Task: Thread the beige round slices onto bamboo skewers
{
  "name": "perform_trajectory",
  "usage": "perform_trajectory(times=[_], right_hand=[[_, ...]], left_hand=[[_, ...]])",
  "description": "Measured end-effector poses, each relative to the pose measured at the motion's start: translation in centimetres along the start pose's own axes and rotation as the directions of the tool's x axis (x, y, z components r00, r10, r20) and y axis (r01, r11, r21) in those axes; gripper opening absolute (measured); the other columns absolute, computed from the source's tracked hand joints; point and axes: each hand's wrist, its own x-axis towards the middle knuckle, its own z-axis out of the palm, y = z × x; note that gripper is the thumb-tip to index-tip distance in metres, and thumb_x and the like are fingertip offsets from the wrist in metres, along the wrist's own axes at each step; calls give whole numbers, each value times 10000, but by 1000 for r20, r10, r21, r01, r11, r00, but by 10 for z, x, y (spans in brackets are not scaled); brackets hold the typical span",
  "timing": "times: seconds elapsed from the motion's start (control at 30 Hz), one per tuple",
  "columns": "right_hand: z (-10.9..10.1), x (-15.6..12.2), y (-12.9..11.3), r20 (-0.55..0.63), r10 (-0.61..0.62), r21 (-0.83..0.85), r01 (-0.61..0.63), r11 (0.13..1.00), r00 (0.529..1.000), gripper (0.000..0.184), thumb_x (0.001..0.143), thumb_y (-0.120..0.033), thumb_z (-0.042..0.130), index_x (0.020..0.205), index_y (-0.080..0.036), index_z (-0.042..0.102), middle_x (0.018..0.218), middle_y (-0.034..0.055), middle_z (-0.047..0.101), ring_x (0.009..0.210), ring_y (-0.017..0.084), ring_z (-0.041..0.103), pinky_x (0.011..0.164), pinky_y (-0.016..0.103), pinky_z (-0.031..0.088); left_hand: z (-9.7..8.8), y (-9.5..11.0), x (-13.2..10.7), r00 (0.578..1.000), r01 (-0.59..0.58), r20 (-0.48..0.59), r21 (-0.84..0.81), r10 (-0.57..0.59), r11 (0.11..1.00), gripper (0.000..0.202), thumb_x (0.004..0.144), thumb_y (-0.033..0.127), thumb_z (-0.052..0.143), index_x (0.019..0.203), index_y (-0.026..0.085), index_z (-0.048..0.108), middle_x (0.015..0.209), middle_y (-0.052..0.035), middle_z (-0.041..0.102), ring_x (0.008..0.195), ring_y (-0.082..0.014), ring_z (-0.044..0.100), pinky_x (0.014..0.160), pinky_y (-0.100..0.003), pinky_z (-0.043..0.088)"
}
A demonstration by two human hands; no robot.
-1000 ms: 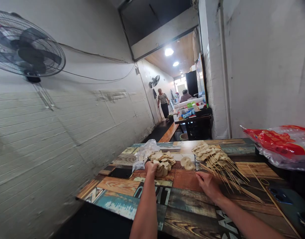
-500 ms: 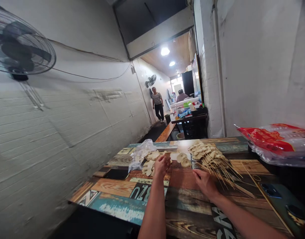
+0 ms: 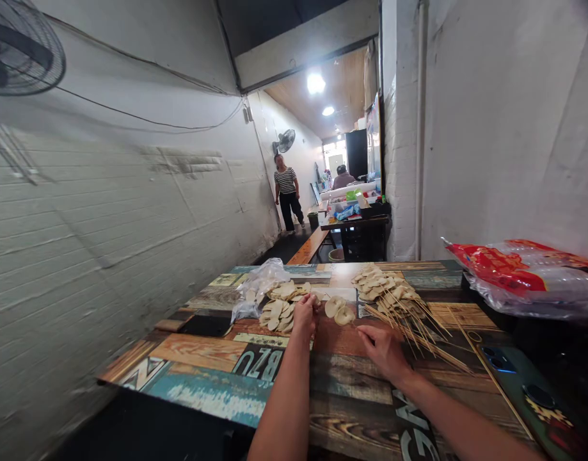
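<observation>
My right hand point(image 3: 382, 351) is closed in a pinch on the end of a thin wooden skewer, most of which is hidden. Pale, round, flat slices point(image 3: 342, 314) sit at the skewer's far end, just above the tabletop. To their left, my left hand point(image 3: 305, 316) has its fingers pinched together on a pale slice that barely shows past the fingertips. A pile of loose slices point(image 3: 277, 314) lies beside and behind my left hand. Beyond my right hand is a heap of skewered slices point(image 3: 387, 288), with bare stick ends point(image 3: 430, 346) pointing toward me.
A clear plastic bag point(image 3: 262, 278) lies at the table's far left, near a black flat object point(image 3: 206, 325). On the right are a phone point(image 3: 519, 378) and a red-and-clear plastic package point(image 3: 524, 269). A person in a striped top point(image 3: 286, 186) stands beyond the patterned table point(image 3: 202, 390).
My view has turned slightly, shifting most of the scene left. The slice in my left hand shows less than before. My right hand still pinches the skewer.
</observation>
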Motion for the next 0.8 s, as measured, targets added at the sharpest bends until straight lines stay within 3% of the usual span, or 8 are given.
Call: perform_trajectory(times=[0.17,0.37,0.5,0.8], right_hand=[[-2,0,-2,28,28,-4,-28,1000,999,352,888,-269,440,931,-181,778,958,117,784,846,261,732,781,349,541],[-6,0,-6,111,23,-36,-19,999,994,383,893,-280,404,839,-181,770,845,87,782,757,230,712,679,294,504],[-8,0,-8,126,42,-36,-37,999,991,383,888,-291,401,874,-179,767,867,89,782,765,233,711,660,287,490],[-5,0,-5,116,37,-54,-30,998,993,359,884,-270,415,818,-197,760,812,72,776,736,213,700,652,269,474]], left_hand=[[-3,2,0,999,27,-32,74,-24,997,178,715,155,712,867,147,619,728,-27,689,604,-135,655,581,-235,512],[-5,4,-2,998,63,-6,71,-63,995,168,747,121,702,905,126,645,768,-59,708,643,-154,682,690,-297,579],[-3,7,-8,997,51,47,84,-55,995,217,750,156,711,953,125,639,808,-77,716,641,-151,687,674,-288,580],[3,16,-17,999,6,53,138,-13,990,161,774,178,710,920,137,658,860,-79,710,650,-142,679,611,-262,570]])
